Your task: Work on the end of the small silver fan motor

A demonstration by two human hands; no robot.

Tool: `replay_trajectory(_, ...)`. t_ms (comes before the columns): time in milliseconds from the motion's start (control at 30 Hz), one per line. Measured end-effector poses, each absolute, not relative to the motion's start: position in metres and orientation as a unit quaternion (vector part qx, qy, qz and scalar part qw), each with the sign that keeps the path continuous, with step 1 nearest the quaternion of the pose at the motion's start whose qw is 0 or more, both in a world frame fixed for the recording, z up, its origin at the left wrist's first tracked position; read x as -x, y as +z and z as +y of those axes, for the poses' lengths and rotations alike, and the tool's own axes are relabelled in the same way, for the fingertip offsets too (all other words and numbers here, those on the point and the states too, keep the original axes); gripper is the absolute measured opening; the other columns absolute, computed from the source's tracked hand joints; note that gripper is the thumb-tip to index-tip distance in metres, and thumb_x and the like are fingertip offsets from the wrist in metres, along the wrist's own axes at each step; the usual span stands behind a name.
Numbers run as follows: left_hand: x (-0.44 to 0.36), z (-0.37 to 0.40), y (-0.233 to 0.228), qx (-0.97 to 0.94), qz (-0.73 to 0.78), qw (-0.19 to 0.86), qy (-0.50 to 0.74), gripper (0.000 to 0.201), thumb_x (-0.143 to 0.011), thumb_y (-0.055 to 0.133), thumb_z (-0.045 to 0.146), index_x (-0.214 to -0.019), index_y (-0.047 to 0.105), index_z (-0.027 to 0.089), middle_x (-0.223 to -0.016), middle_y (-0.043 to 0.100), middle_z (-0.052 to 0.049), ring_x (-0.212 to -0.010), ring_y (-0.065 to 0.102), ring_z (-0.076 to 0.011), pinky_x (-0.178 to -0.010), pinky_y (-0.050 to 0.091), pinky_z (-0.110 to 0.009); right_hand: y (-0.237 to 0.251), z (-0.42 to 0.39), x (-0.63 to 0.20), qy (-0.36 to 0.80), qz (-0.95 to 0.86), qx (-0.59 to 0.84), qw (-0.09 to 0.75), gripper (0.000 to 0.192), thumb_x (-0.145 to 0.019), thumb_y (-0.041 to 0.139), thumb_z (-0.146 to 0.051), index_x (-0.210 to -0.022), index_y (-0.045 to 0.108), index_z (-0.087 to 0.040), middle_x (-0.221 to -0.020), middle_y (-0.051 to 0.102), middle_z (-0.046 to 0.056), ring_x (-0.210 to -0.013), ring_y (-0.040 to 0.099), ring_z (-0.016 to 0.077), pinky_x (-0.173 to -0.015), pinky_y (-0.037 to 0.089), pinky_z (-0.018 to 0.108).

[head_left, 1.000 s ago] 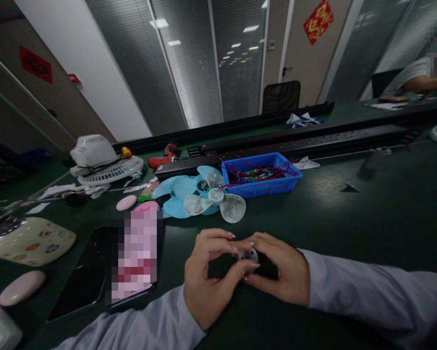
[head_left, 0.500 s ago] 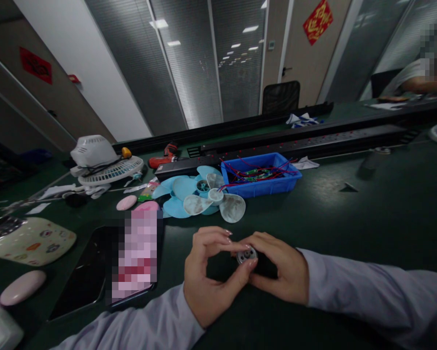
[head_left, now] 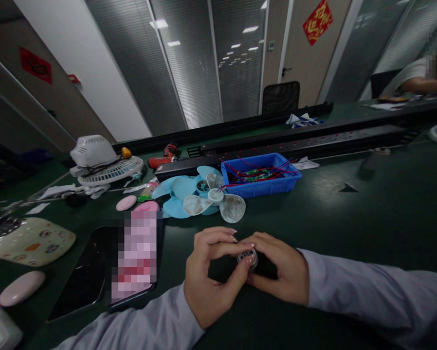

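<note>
Between my fingers is a small round grey metal part (head_left: 253, 265) with several holes in its face. My left hand (head_left: 211, 277) pinches it, the thumb lying across its face and the index finger at its upper edge. From the other side my right hand (head_left: 282, 266) grips it too, fingers curled over the far side and thumb below. Fingers cover much of the part, so its full shape is hidden. Beyond my hands lie light-blue fan blades (head_left: 184, 187) and a whitish, stained fan blade (head_left: 232, 208).
A blue bin (head_left: 265, 187) of wires and green circuit boards stands behind the blades. Left are two dark tablets or phones (head_left: 81, 272), a patterned cream container (head_left: 39, 240), a white fan (head_left: 94, 153) and a red drill (head_left: 162, 160). A person (head_left: 419, 80) sits far right.
My left thumb has slid up and left across the metal part's face, and my left fingers have shifted slightly right. My right hand has barely moved.
</note>
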State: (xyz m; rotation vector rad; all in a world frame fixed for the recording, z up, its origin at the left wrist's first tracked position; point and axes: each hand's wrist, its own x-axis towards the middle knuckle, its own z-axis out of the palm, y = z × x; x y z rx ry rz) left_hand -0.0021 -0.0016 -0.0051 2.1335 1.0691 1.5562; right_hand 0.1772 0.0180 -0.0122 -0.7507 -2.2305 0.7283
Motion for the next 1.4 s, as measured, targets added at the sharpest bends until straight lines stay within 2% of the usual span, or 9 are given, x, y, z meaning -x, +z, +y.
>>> replay_trajectory(267, -0.001, -0.004, -0.004, -0.704, 0.355, 0.207, 0.580, 0.035, -0.074, 0.068, 0.004, -0.095, 0.049, 0.024, -0.080, 0.070, 0.000, -0.091, 0.060, -0.0189, -0.082, 0.048, -0.036, -0.013, 0.018, -0.177, 0.286, -0.850, 0.303, 0.322, 0.034, -0.077, 0.065, -0.025, -0.107, 0.054, -0.016, -0.098, 0.063, 0.008, -0.089, 0.057, 0.0220, -0.080, 0.045, 0.038)
replay_trajectory(367, 0.001, -0.001, -0.005, -0.661, 0.388, 0.241, 0.596, 0.026, -0.079, 0.065, 0.008, -0.094, 0.048, 0.023, -0.087, 0.066, -0.001, -0.088, 0.064, -0.0176, -0.079, 0.051, -0.035, -0.010, 0.017, -0.177, 0.290, -0.851, 0.310, 0.310, 0.032, -0.077, 0.065, -0.026, -0.105, 0.054, -0.017, -0.098, 0.063, 0.007, -0.089, 0.056, 0.0217, -0.079, 0.044, 0.038)
replay_trajectory(500, 0.006, 0.012, -0.010, -0.664, 0.516, 0.217, 0.495, 0.018, -0.083, 0.063, 0.020, -0.098, 0.054, 0.020, -0.099, 0.064, -0.005, -0.096, 0.065, -0.0209, -0.089, 0.046, -0.042, -0.007, 0.017, -0.178, 0.299, -0.848, 0.321, 0.297, 0.032, -0.076, 0.066, -0.026, -0.105, 0.054, -0.018, -0.098, 0.063, 0.006, -0.089, 0.055, 0.0219, -0.081, 0.043, 0.038)
replay_trajectory(667, 0.011, 0.021, -0.014, -0.705, 0.562, 0.165, 0.400, 0.011, -0.085, 0.058, 0.020, -0.096, 0.059, 0.021, -0.116, 0.059, -0.007, -0.111, 0.056, -0.0259, -0.092, 0.039, -0.048, -0.008, 0.017, -0.178, 0.301, -0.848, 0.327, 0.289, 0.032, -0.075, 0.067, -0.025, -0.104, 0.055, -0.017, -0.096, 0.062, 0.006, -0.089, 0.054, 0.0220, -0.081, 0.042, 0.038)
replay_trajectory(833, 0.010, 0.017, -0.012, -0.705, 0.595, 0.160, 0.353, 0.041, -0.079, 0.065, 0.018, -0.114, 0.045, 0.025, -0.106, 0.068, -0.004, -0.109, 0.057, -0.0264, -0.092, 0.034, -0.050, -0.008, 0.017, -0.177, 0.307, -0.844, 0.321, 0.301, 0.035, -0.074, 0.068, -0.022, -0.106, 0.054, -0.018, -0.101, 0.063, 0.005, -0.092, 0.054, 0.0212, -0.082, 0.041, 0.036)
replay_trajectory(967, 0.011, 0.016, -0.014, -0.709, 0.598, 0.149, 0.344, 0.044, -0.079, 0.065, 0.017, -0.116, 0.042, 0.027, -0.104, 0.070, -0.001, -0.109, 0.058, -0.0250, -0.093, 0.032, -0.050, -0.008, 0.017, -0.177, 0.311, -0.843, 0.320, 0.298, 0.035, -0.074, 0.069, -0.022, -0.105, 0.054, -0.018, -0.101, 0.063, 0.004, -0.092, 0.055, 0.0209, -0.082, 0.040, 0.036)
replay_trajectory(1167, 0.011, 0.017, -0.011, -0.698, 0.567, 0.164, 0.405, 0.017, -0.080, 0.064, 0.017, -0.094, 0.056, 0.023, -0.104, 0.068, -0.003, -0.103, 0.060, -0.0241, -0.091, 0.038, -0.048, -0.008, 0.017, -0.178, 0.305, -0.846, 0.321, 0.296, 0.032, -0.075, 0.067, -0.025, -0.104, 0.055, -0.017, -0.098, 0.062, 0.005, -0.091, 0.054, 0.0215, -0.081, 0.041, 0.037)
replay_trajectory(1267, 0.008, 0.012, -0.009, -0.673, 0.528, 0.183, 0.485, 0.019, -0.081, 0.065, 0.017, -0.097, 0.054, 0.022, -0.096, 0.068, -0.003, -0.098, 0.062, -0.0215, -0.090, 0.041, -0.045, -0.008, 0.017, -0.178, 0.303, -0.847, 0.321, 0.298, 0.031, -0.076, 0.067, -0.025, -0.103, 0.055, -0.018, -0.097, 0.063, 0.005, -0.089, 0.055, 0.0214, -0.080, 0.042, 0.037)
replay_trajectory(1400, 0.004, 0.003, -0.008, -0.679, 0.414, 0.180, 0.579, 0.030, -0.078, 0.065, 0.006, -0.097, 0.050, 0.023, -0.087, 0.068, 0.000, -0.095, 0.059, -0.0182, -0.085, 0.046, -0.037, -0.009, 0.018, -0.178, 0.293, -0.850, 0.317, 0.301, 0.032, -0.077, 0.066, -0.027, -0.105, 0.054, -0.017, -0.097, 0.063, 0.007, -0.088, 0.055, 0.0217, -0.078, 0.042, 0.037)
